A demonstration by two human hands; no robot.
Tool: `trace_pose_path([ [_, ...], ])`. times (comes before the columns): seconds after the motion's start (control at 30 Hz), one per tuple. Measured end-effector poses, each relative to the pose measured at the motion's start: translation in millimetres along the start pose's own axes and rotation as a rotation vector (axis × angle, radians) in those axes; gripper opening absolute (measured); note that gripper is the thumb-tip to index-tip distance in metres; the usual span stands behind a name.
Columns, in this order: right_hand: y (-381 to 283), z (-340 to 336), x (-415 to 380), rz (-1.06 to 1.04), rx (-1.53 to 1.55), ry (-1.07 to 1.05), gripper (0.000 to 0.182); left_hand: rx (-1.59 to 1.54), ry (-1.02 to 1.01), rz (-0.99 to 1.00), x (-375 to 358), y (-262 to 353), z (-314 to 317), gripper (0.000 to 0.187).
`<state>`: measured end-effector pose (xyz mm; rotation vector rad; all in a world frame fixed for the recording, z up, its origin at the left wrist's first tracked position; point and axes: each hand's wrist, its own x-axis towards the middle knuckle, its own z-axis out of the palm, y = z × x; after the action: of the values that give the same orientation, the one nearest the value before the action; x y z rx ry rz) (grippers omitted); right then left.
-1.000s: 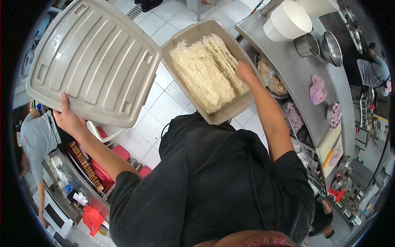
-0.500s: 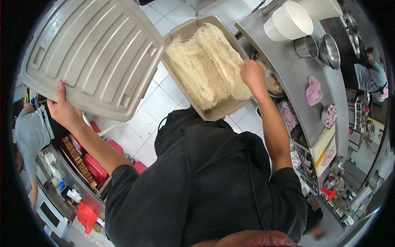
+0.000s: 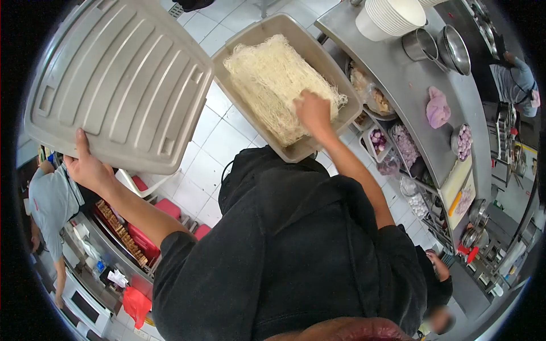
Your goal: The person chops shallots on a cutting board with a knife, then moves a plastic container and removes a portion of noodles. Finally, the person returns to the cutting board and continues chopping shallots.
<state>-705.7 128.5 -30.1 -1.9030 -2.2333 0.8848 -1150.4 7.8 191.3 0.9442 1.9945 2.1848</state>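
Observation:
My left hand grips the lower edge of a large greyish-beige ribbed bin lid, thumb on its face, holding it up at the left. Ahead of me stands the matching plastic bin, tilted in view. Pale thin dried noodles fill much of it in a thick tangled mat. Over the right part of the bin, my right hand is closed at the noodles, its fingers curled into them; the fingertips are partly hidden.
To the right, a steel counter carries stacked white tubs, metal bowls, a pink cloth and a cutting board with a knife. Containers of chopped food fill the shelf below. Co-workers stand left, right and behind.
My right hand has moved left from the bin's right side to over the noodles, and the noodle mat has shifted with it. The lid has moved slightly left in view.

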Motion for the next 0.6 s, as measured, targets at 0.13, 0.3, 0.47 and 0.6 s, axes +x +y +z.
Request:
trace_pose_path([
  [0.13,26,-28,47,0.126,-0.005,-0.180,0.066,0.043,-0.001,0.027,3,-2,-1,0.031],
  [0.3,38,-14,67,0.170,-0.236,-0.131,0.135,0.001,0.007,0.014,2,5,-4,0.028],
  [0.47,50,-27,90,0.213,-0.050,-0.293,0.133,0.033,0.066,-0.037,3,13,-8,0.033],
  [0.6,39,-57,77,0.168,0.058,-0.291,0.094,0.017,0.023,0.005,5,14,-10,0.033],
])
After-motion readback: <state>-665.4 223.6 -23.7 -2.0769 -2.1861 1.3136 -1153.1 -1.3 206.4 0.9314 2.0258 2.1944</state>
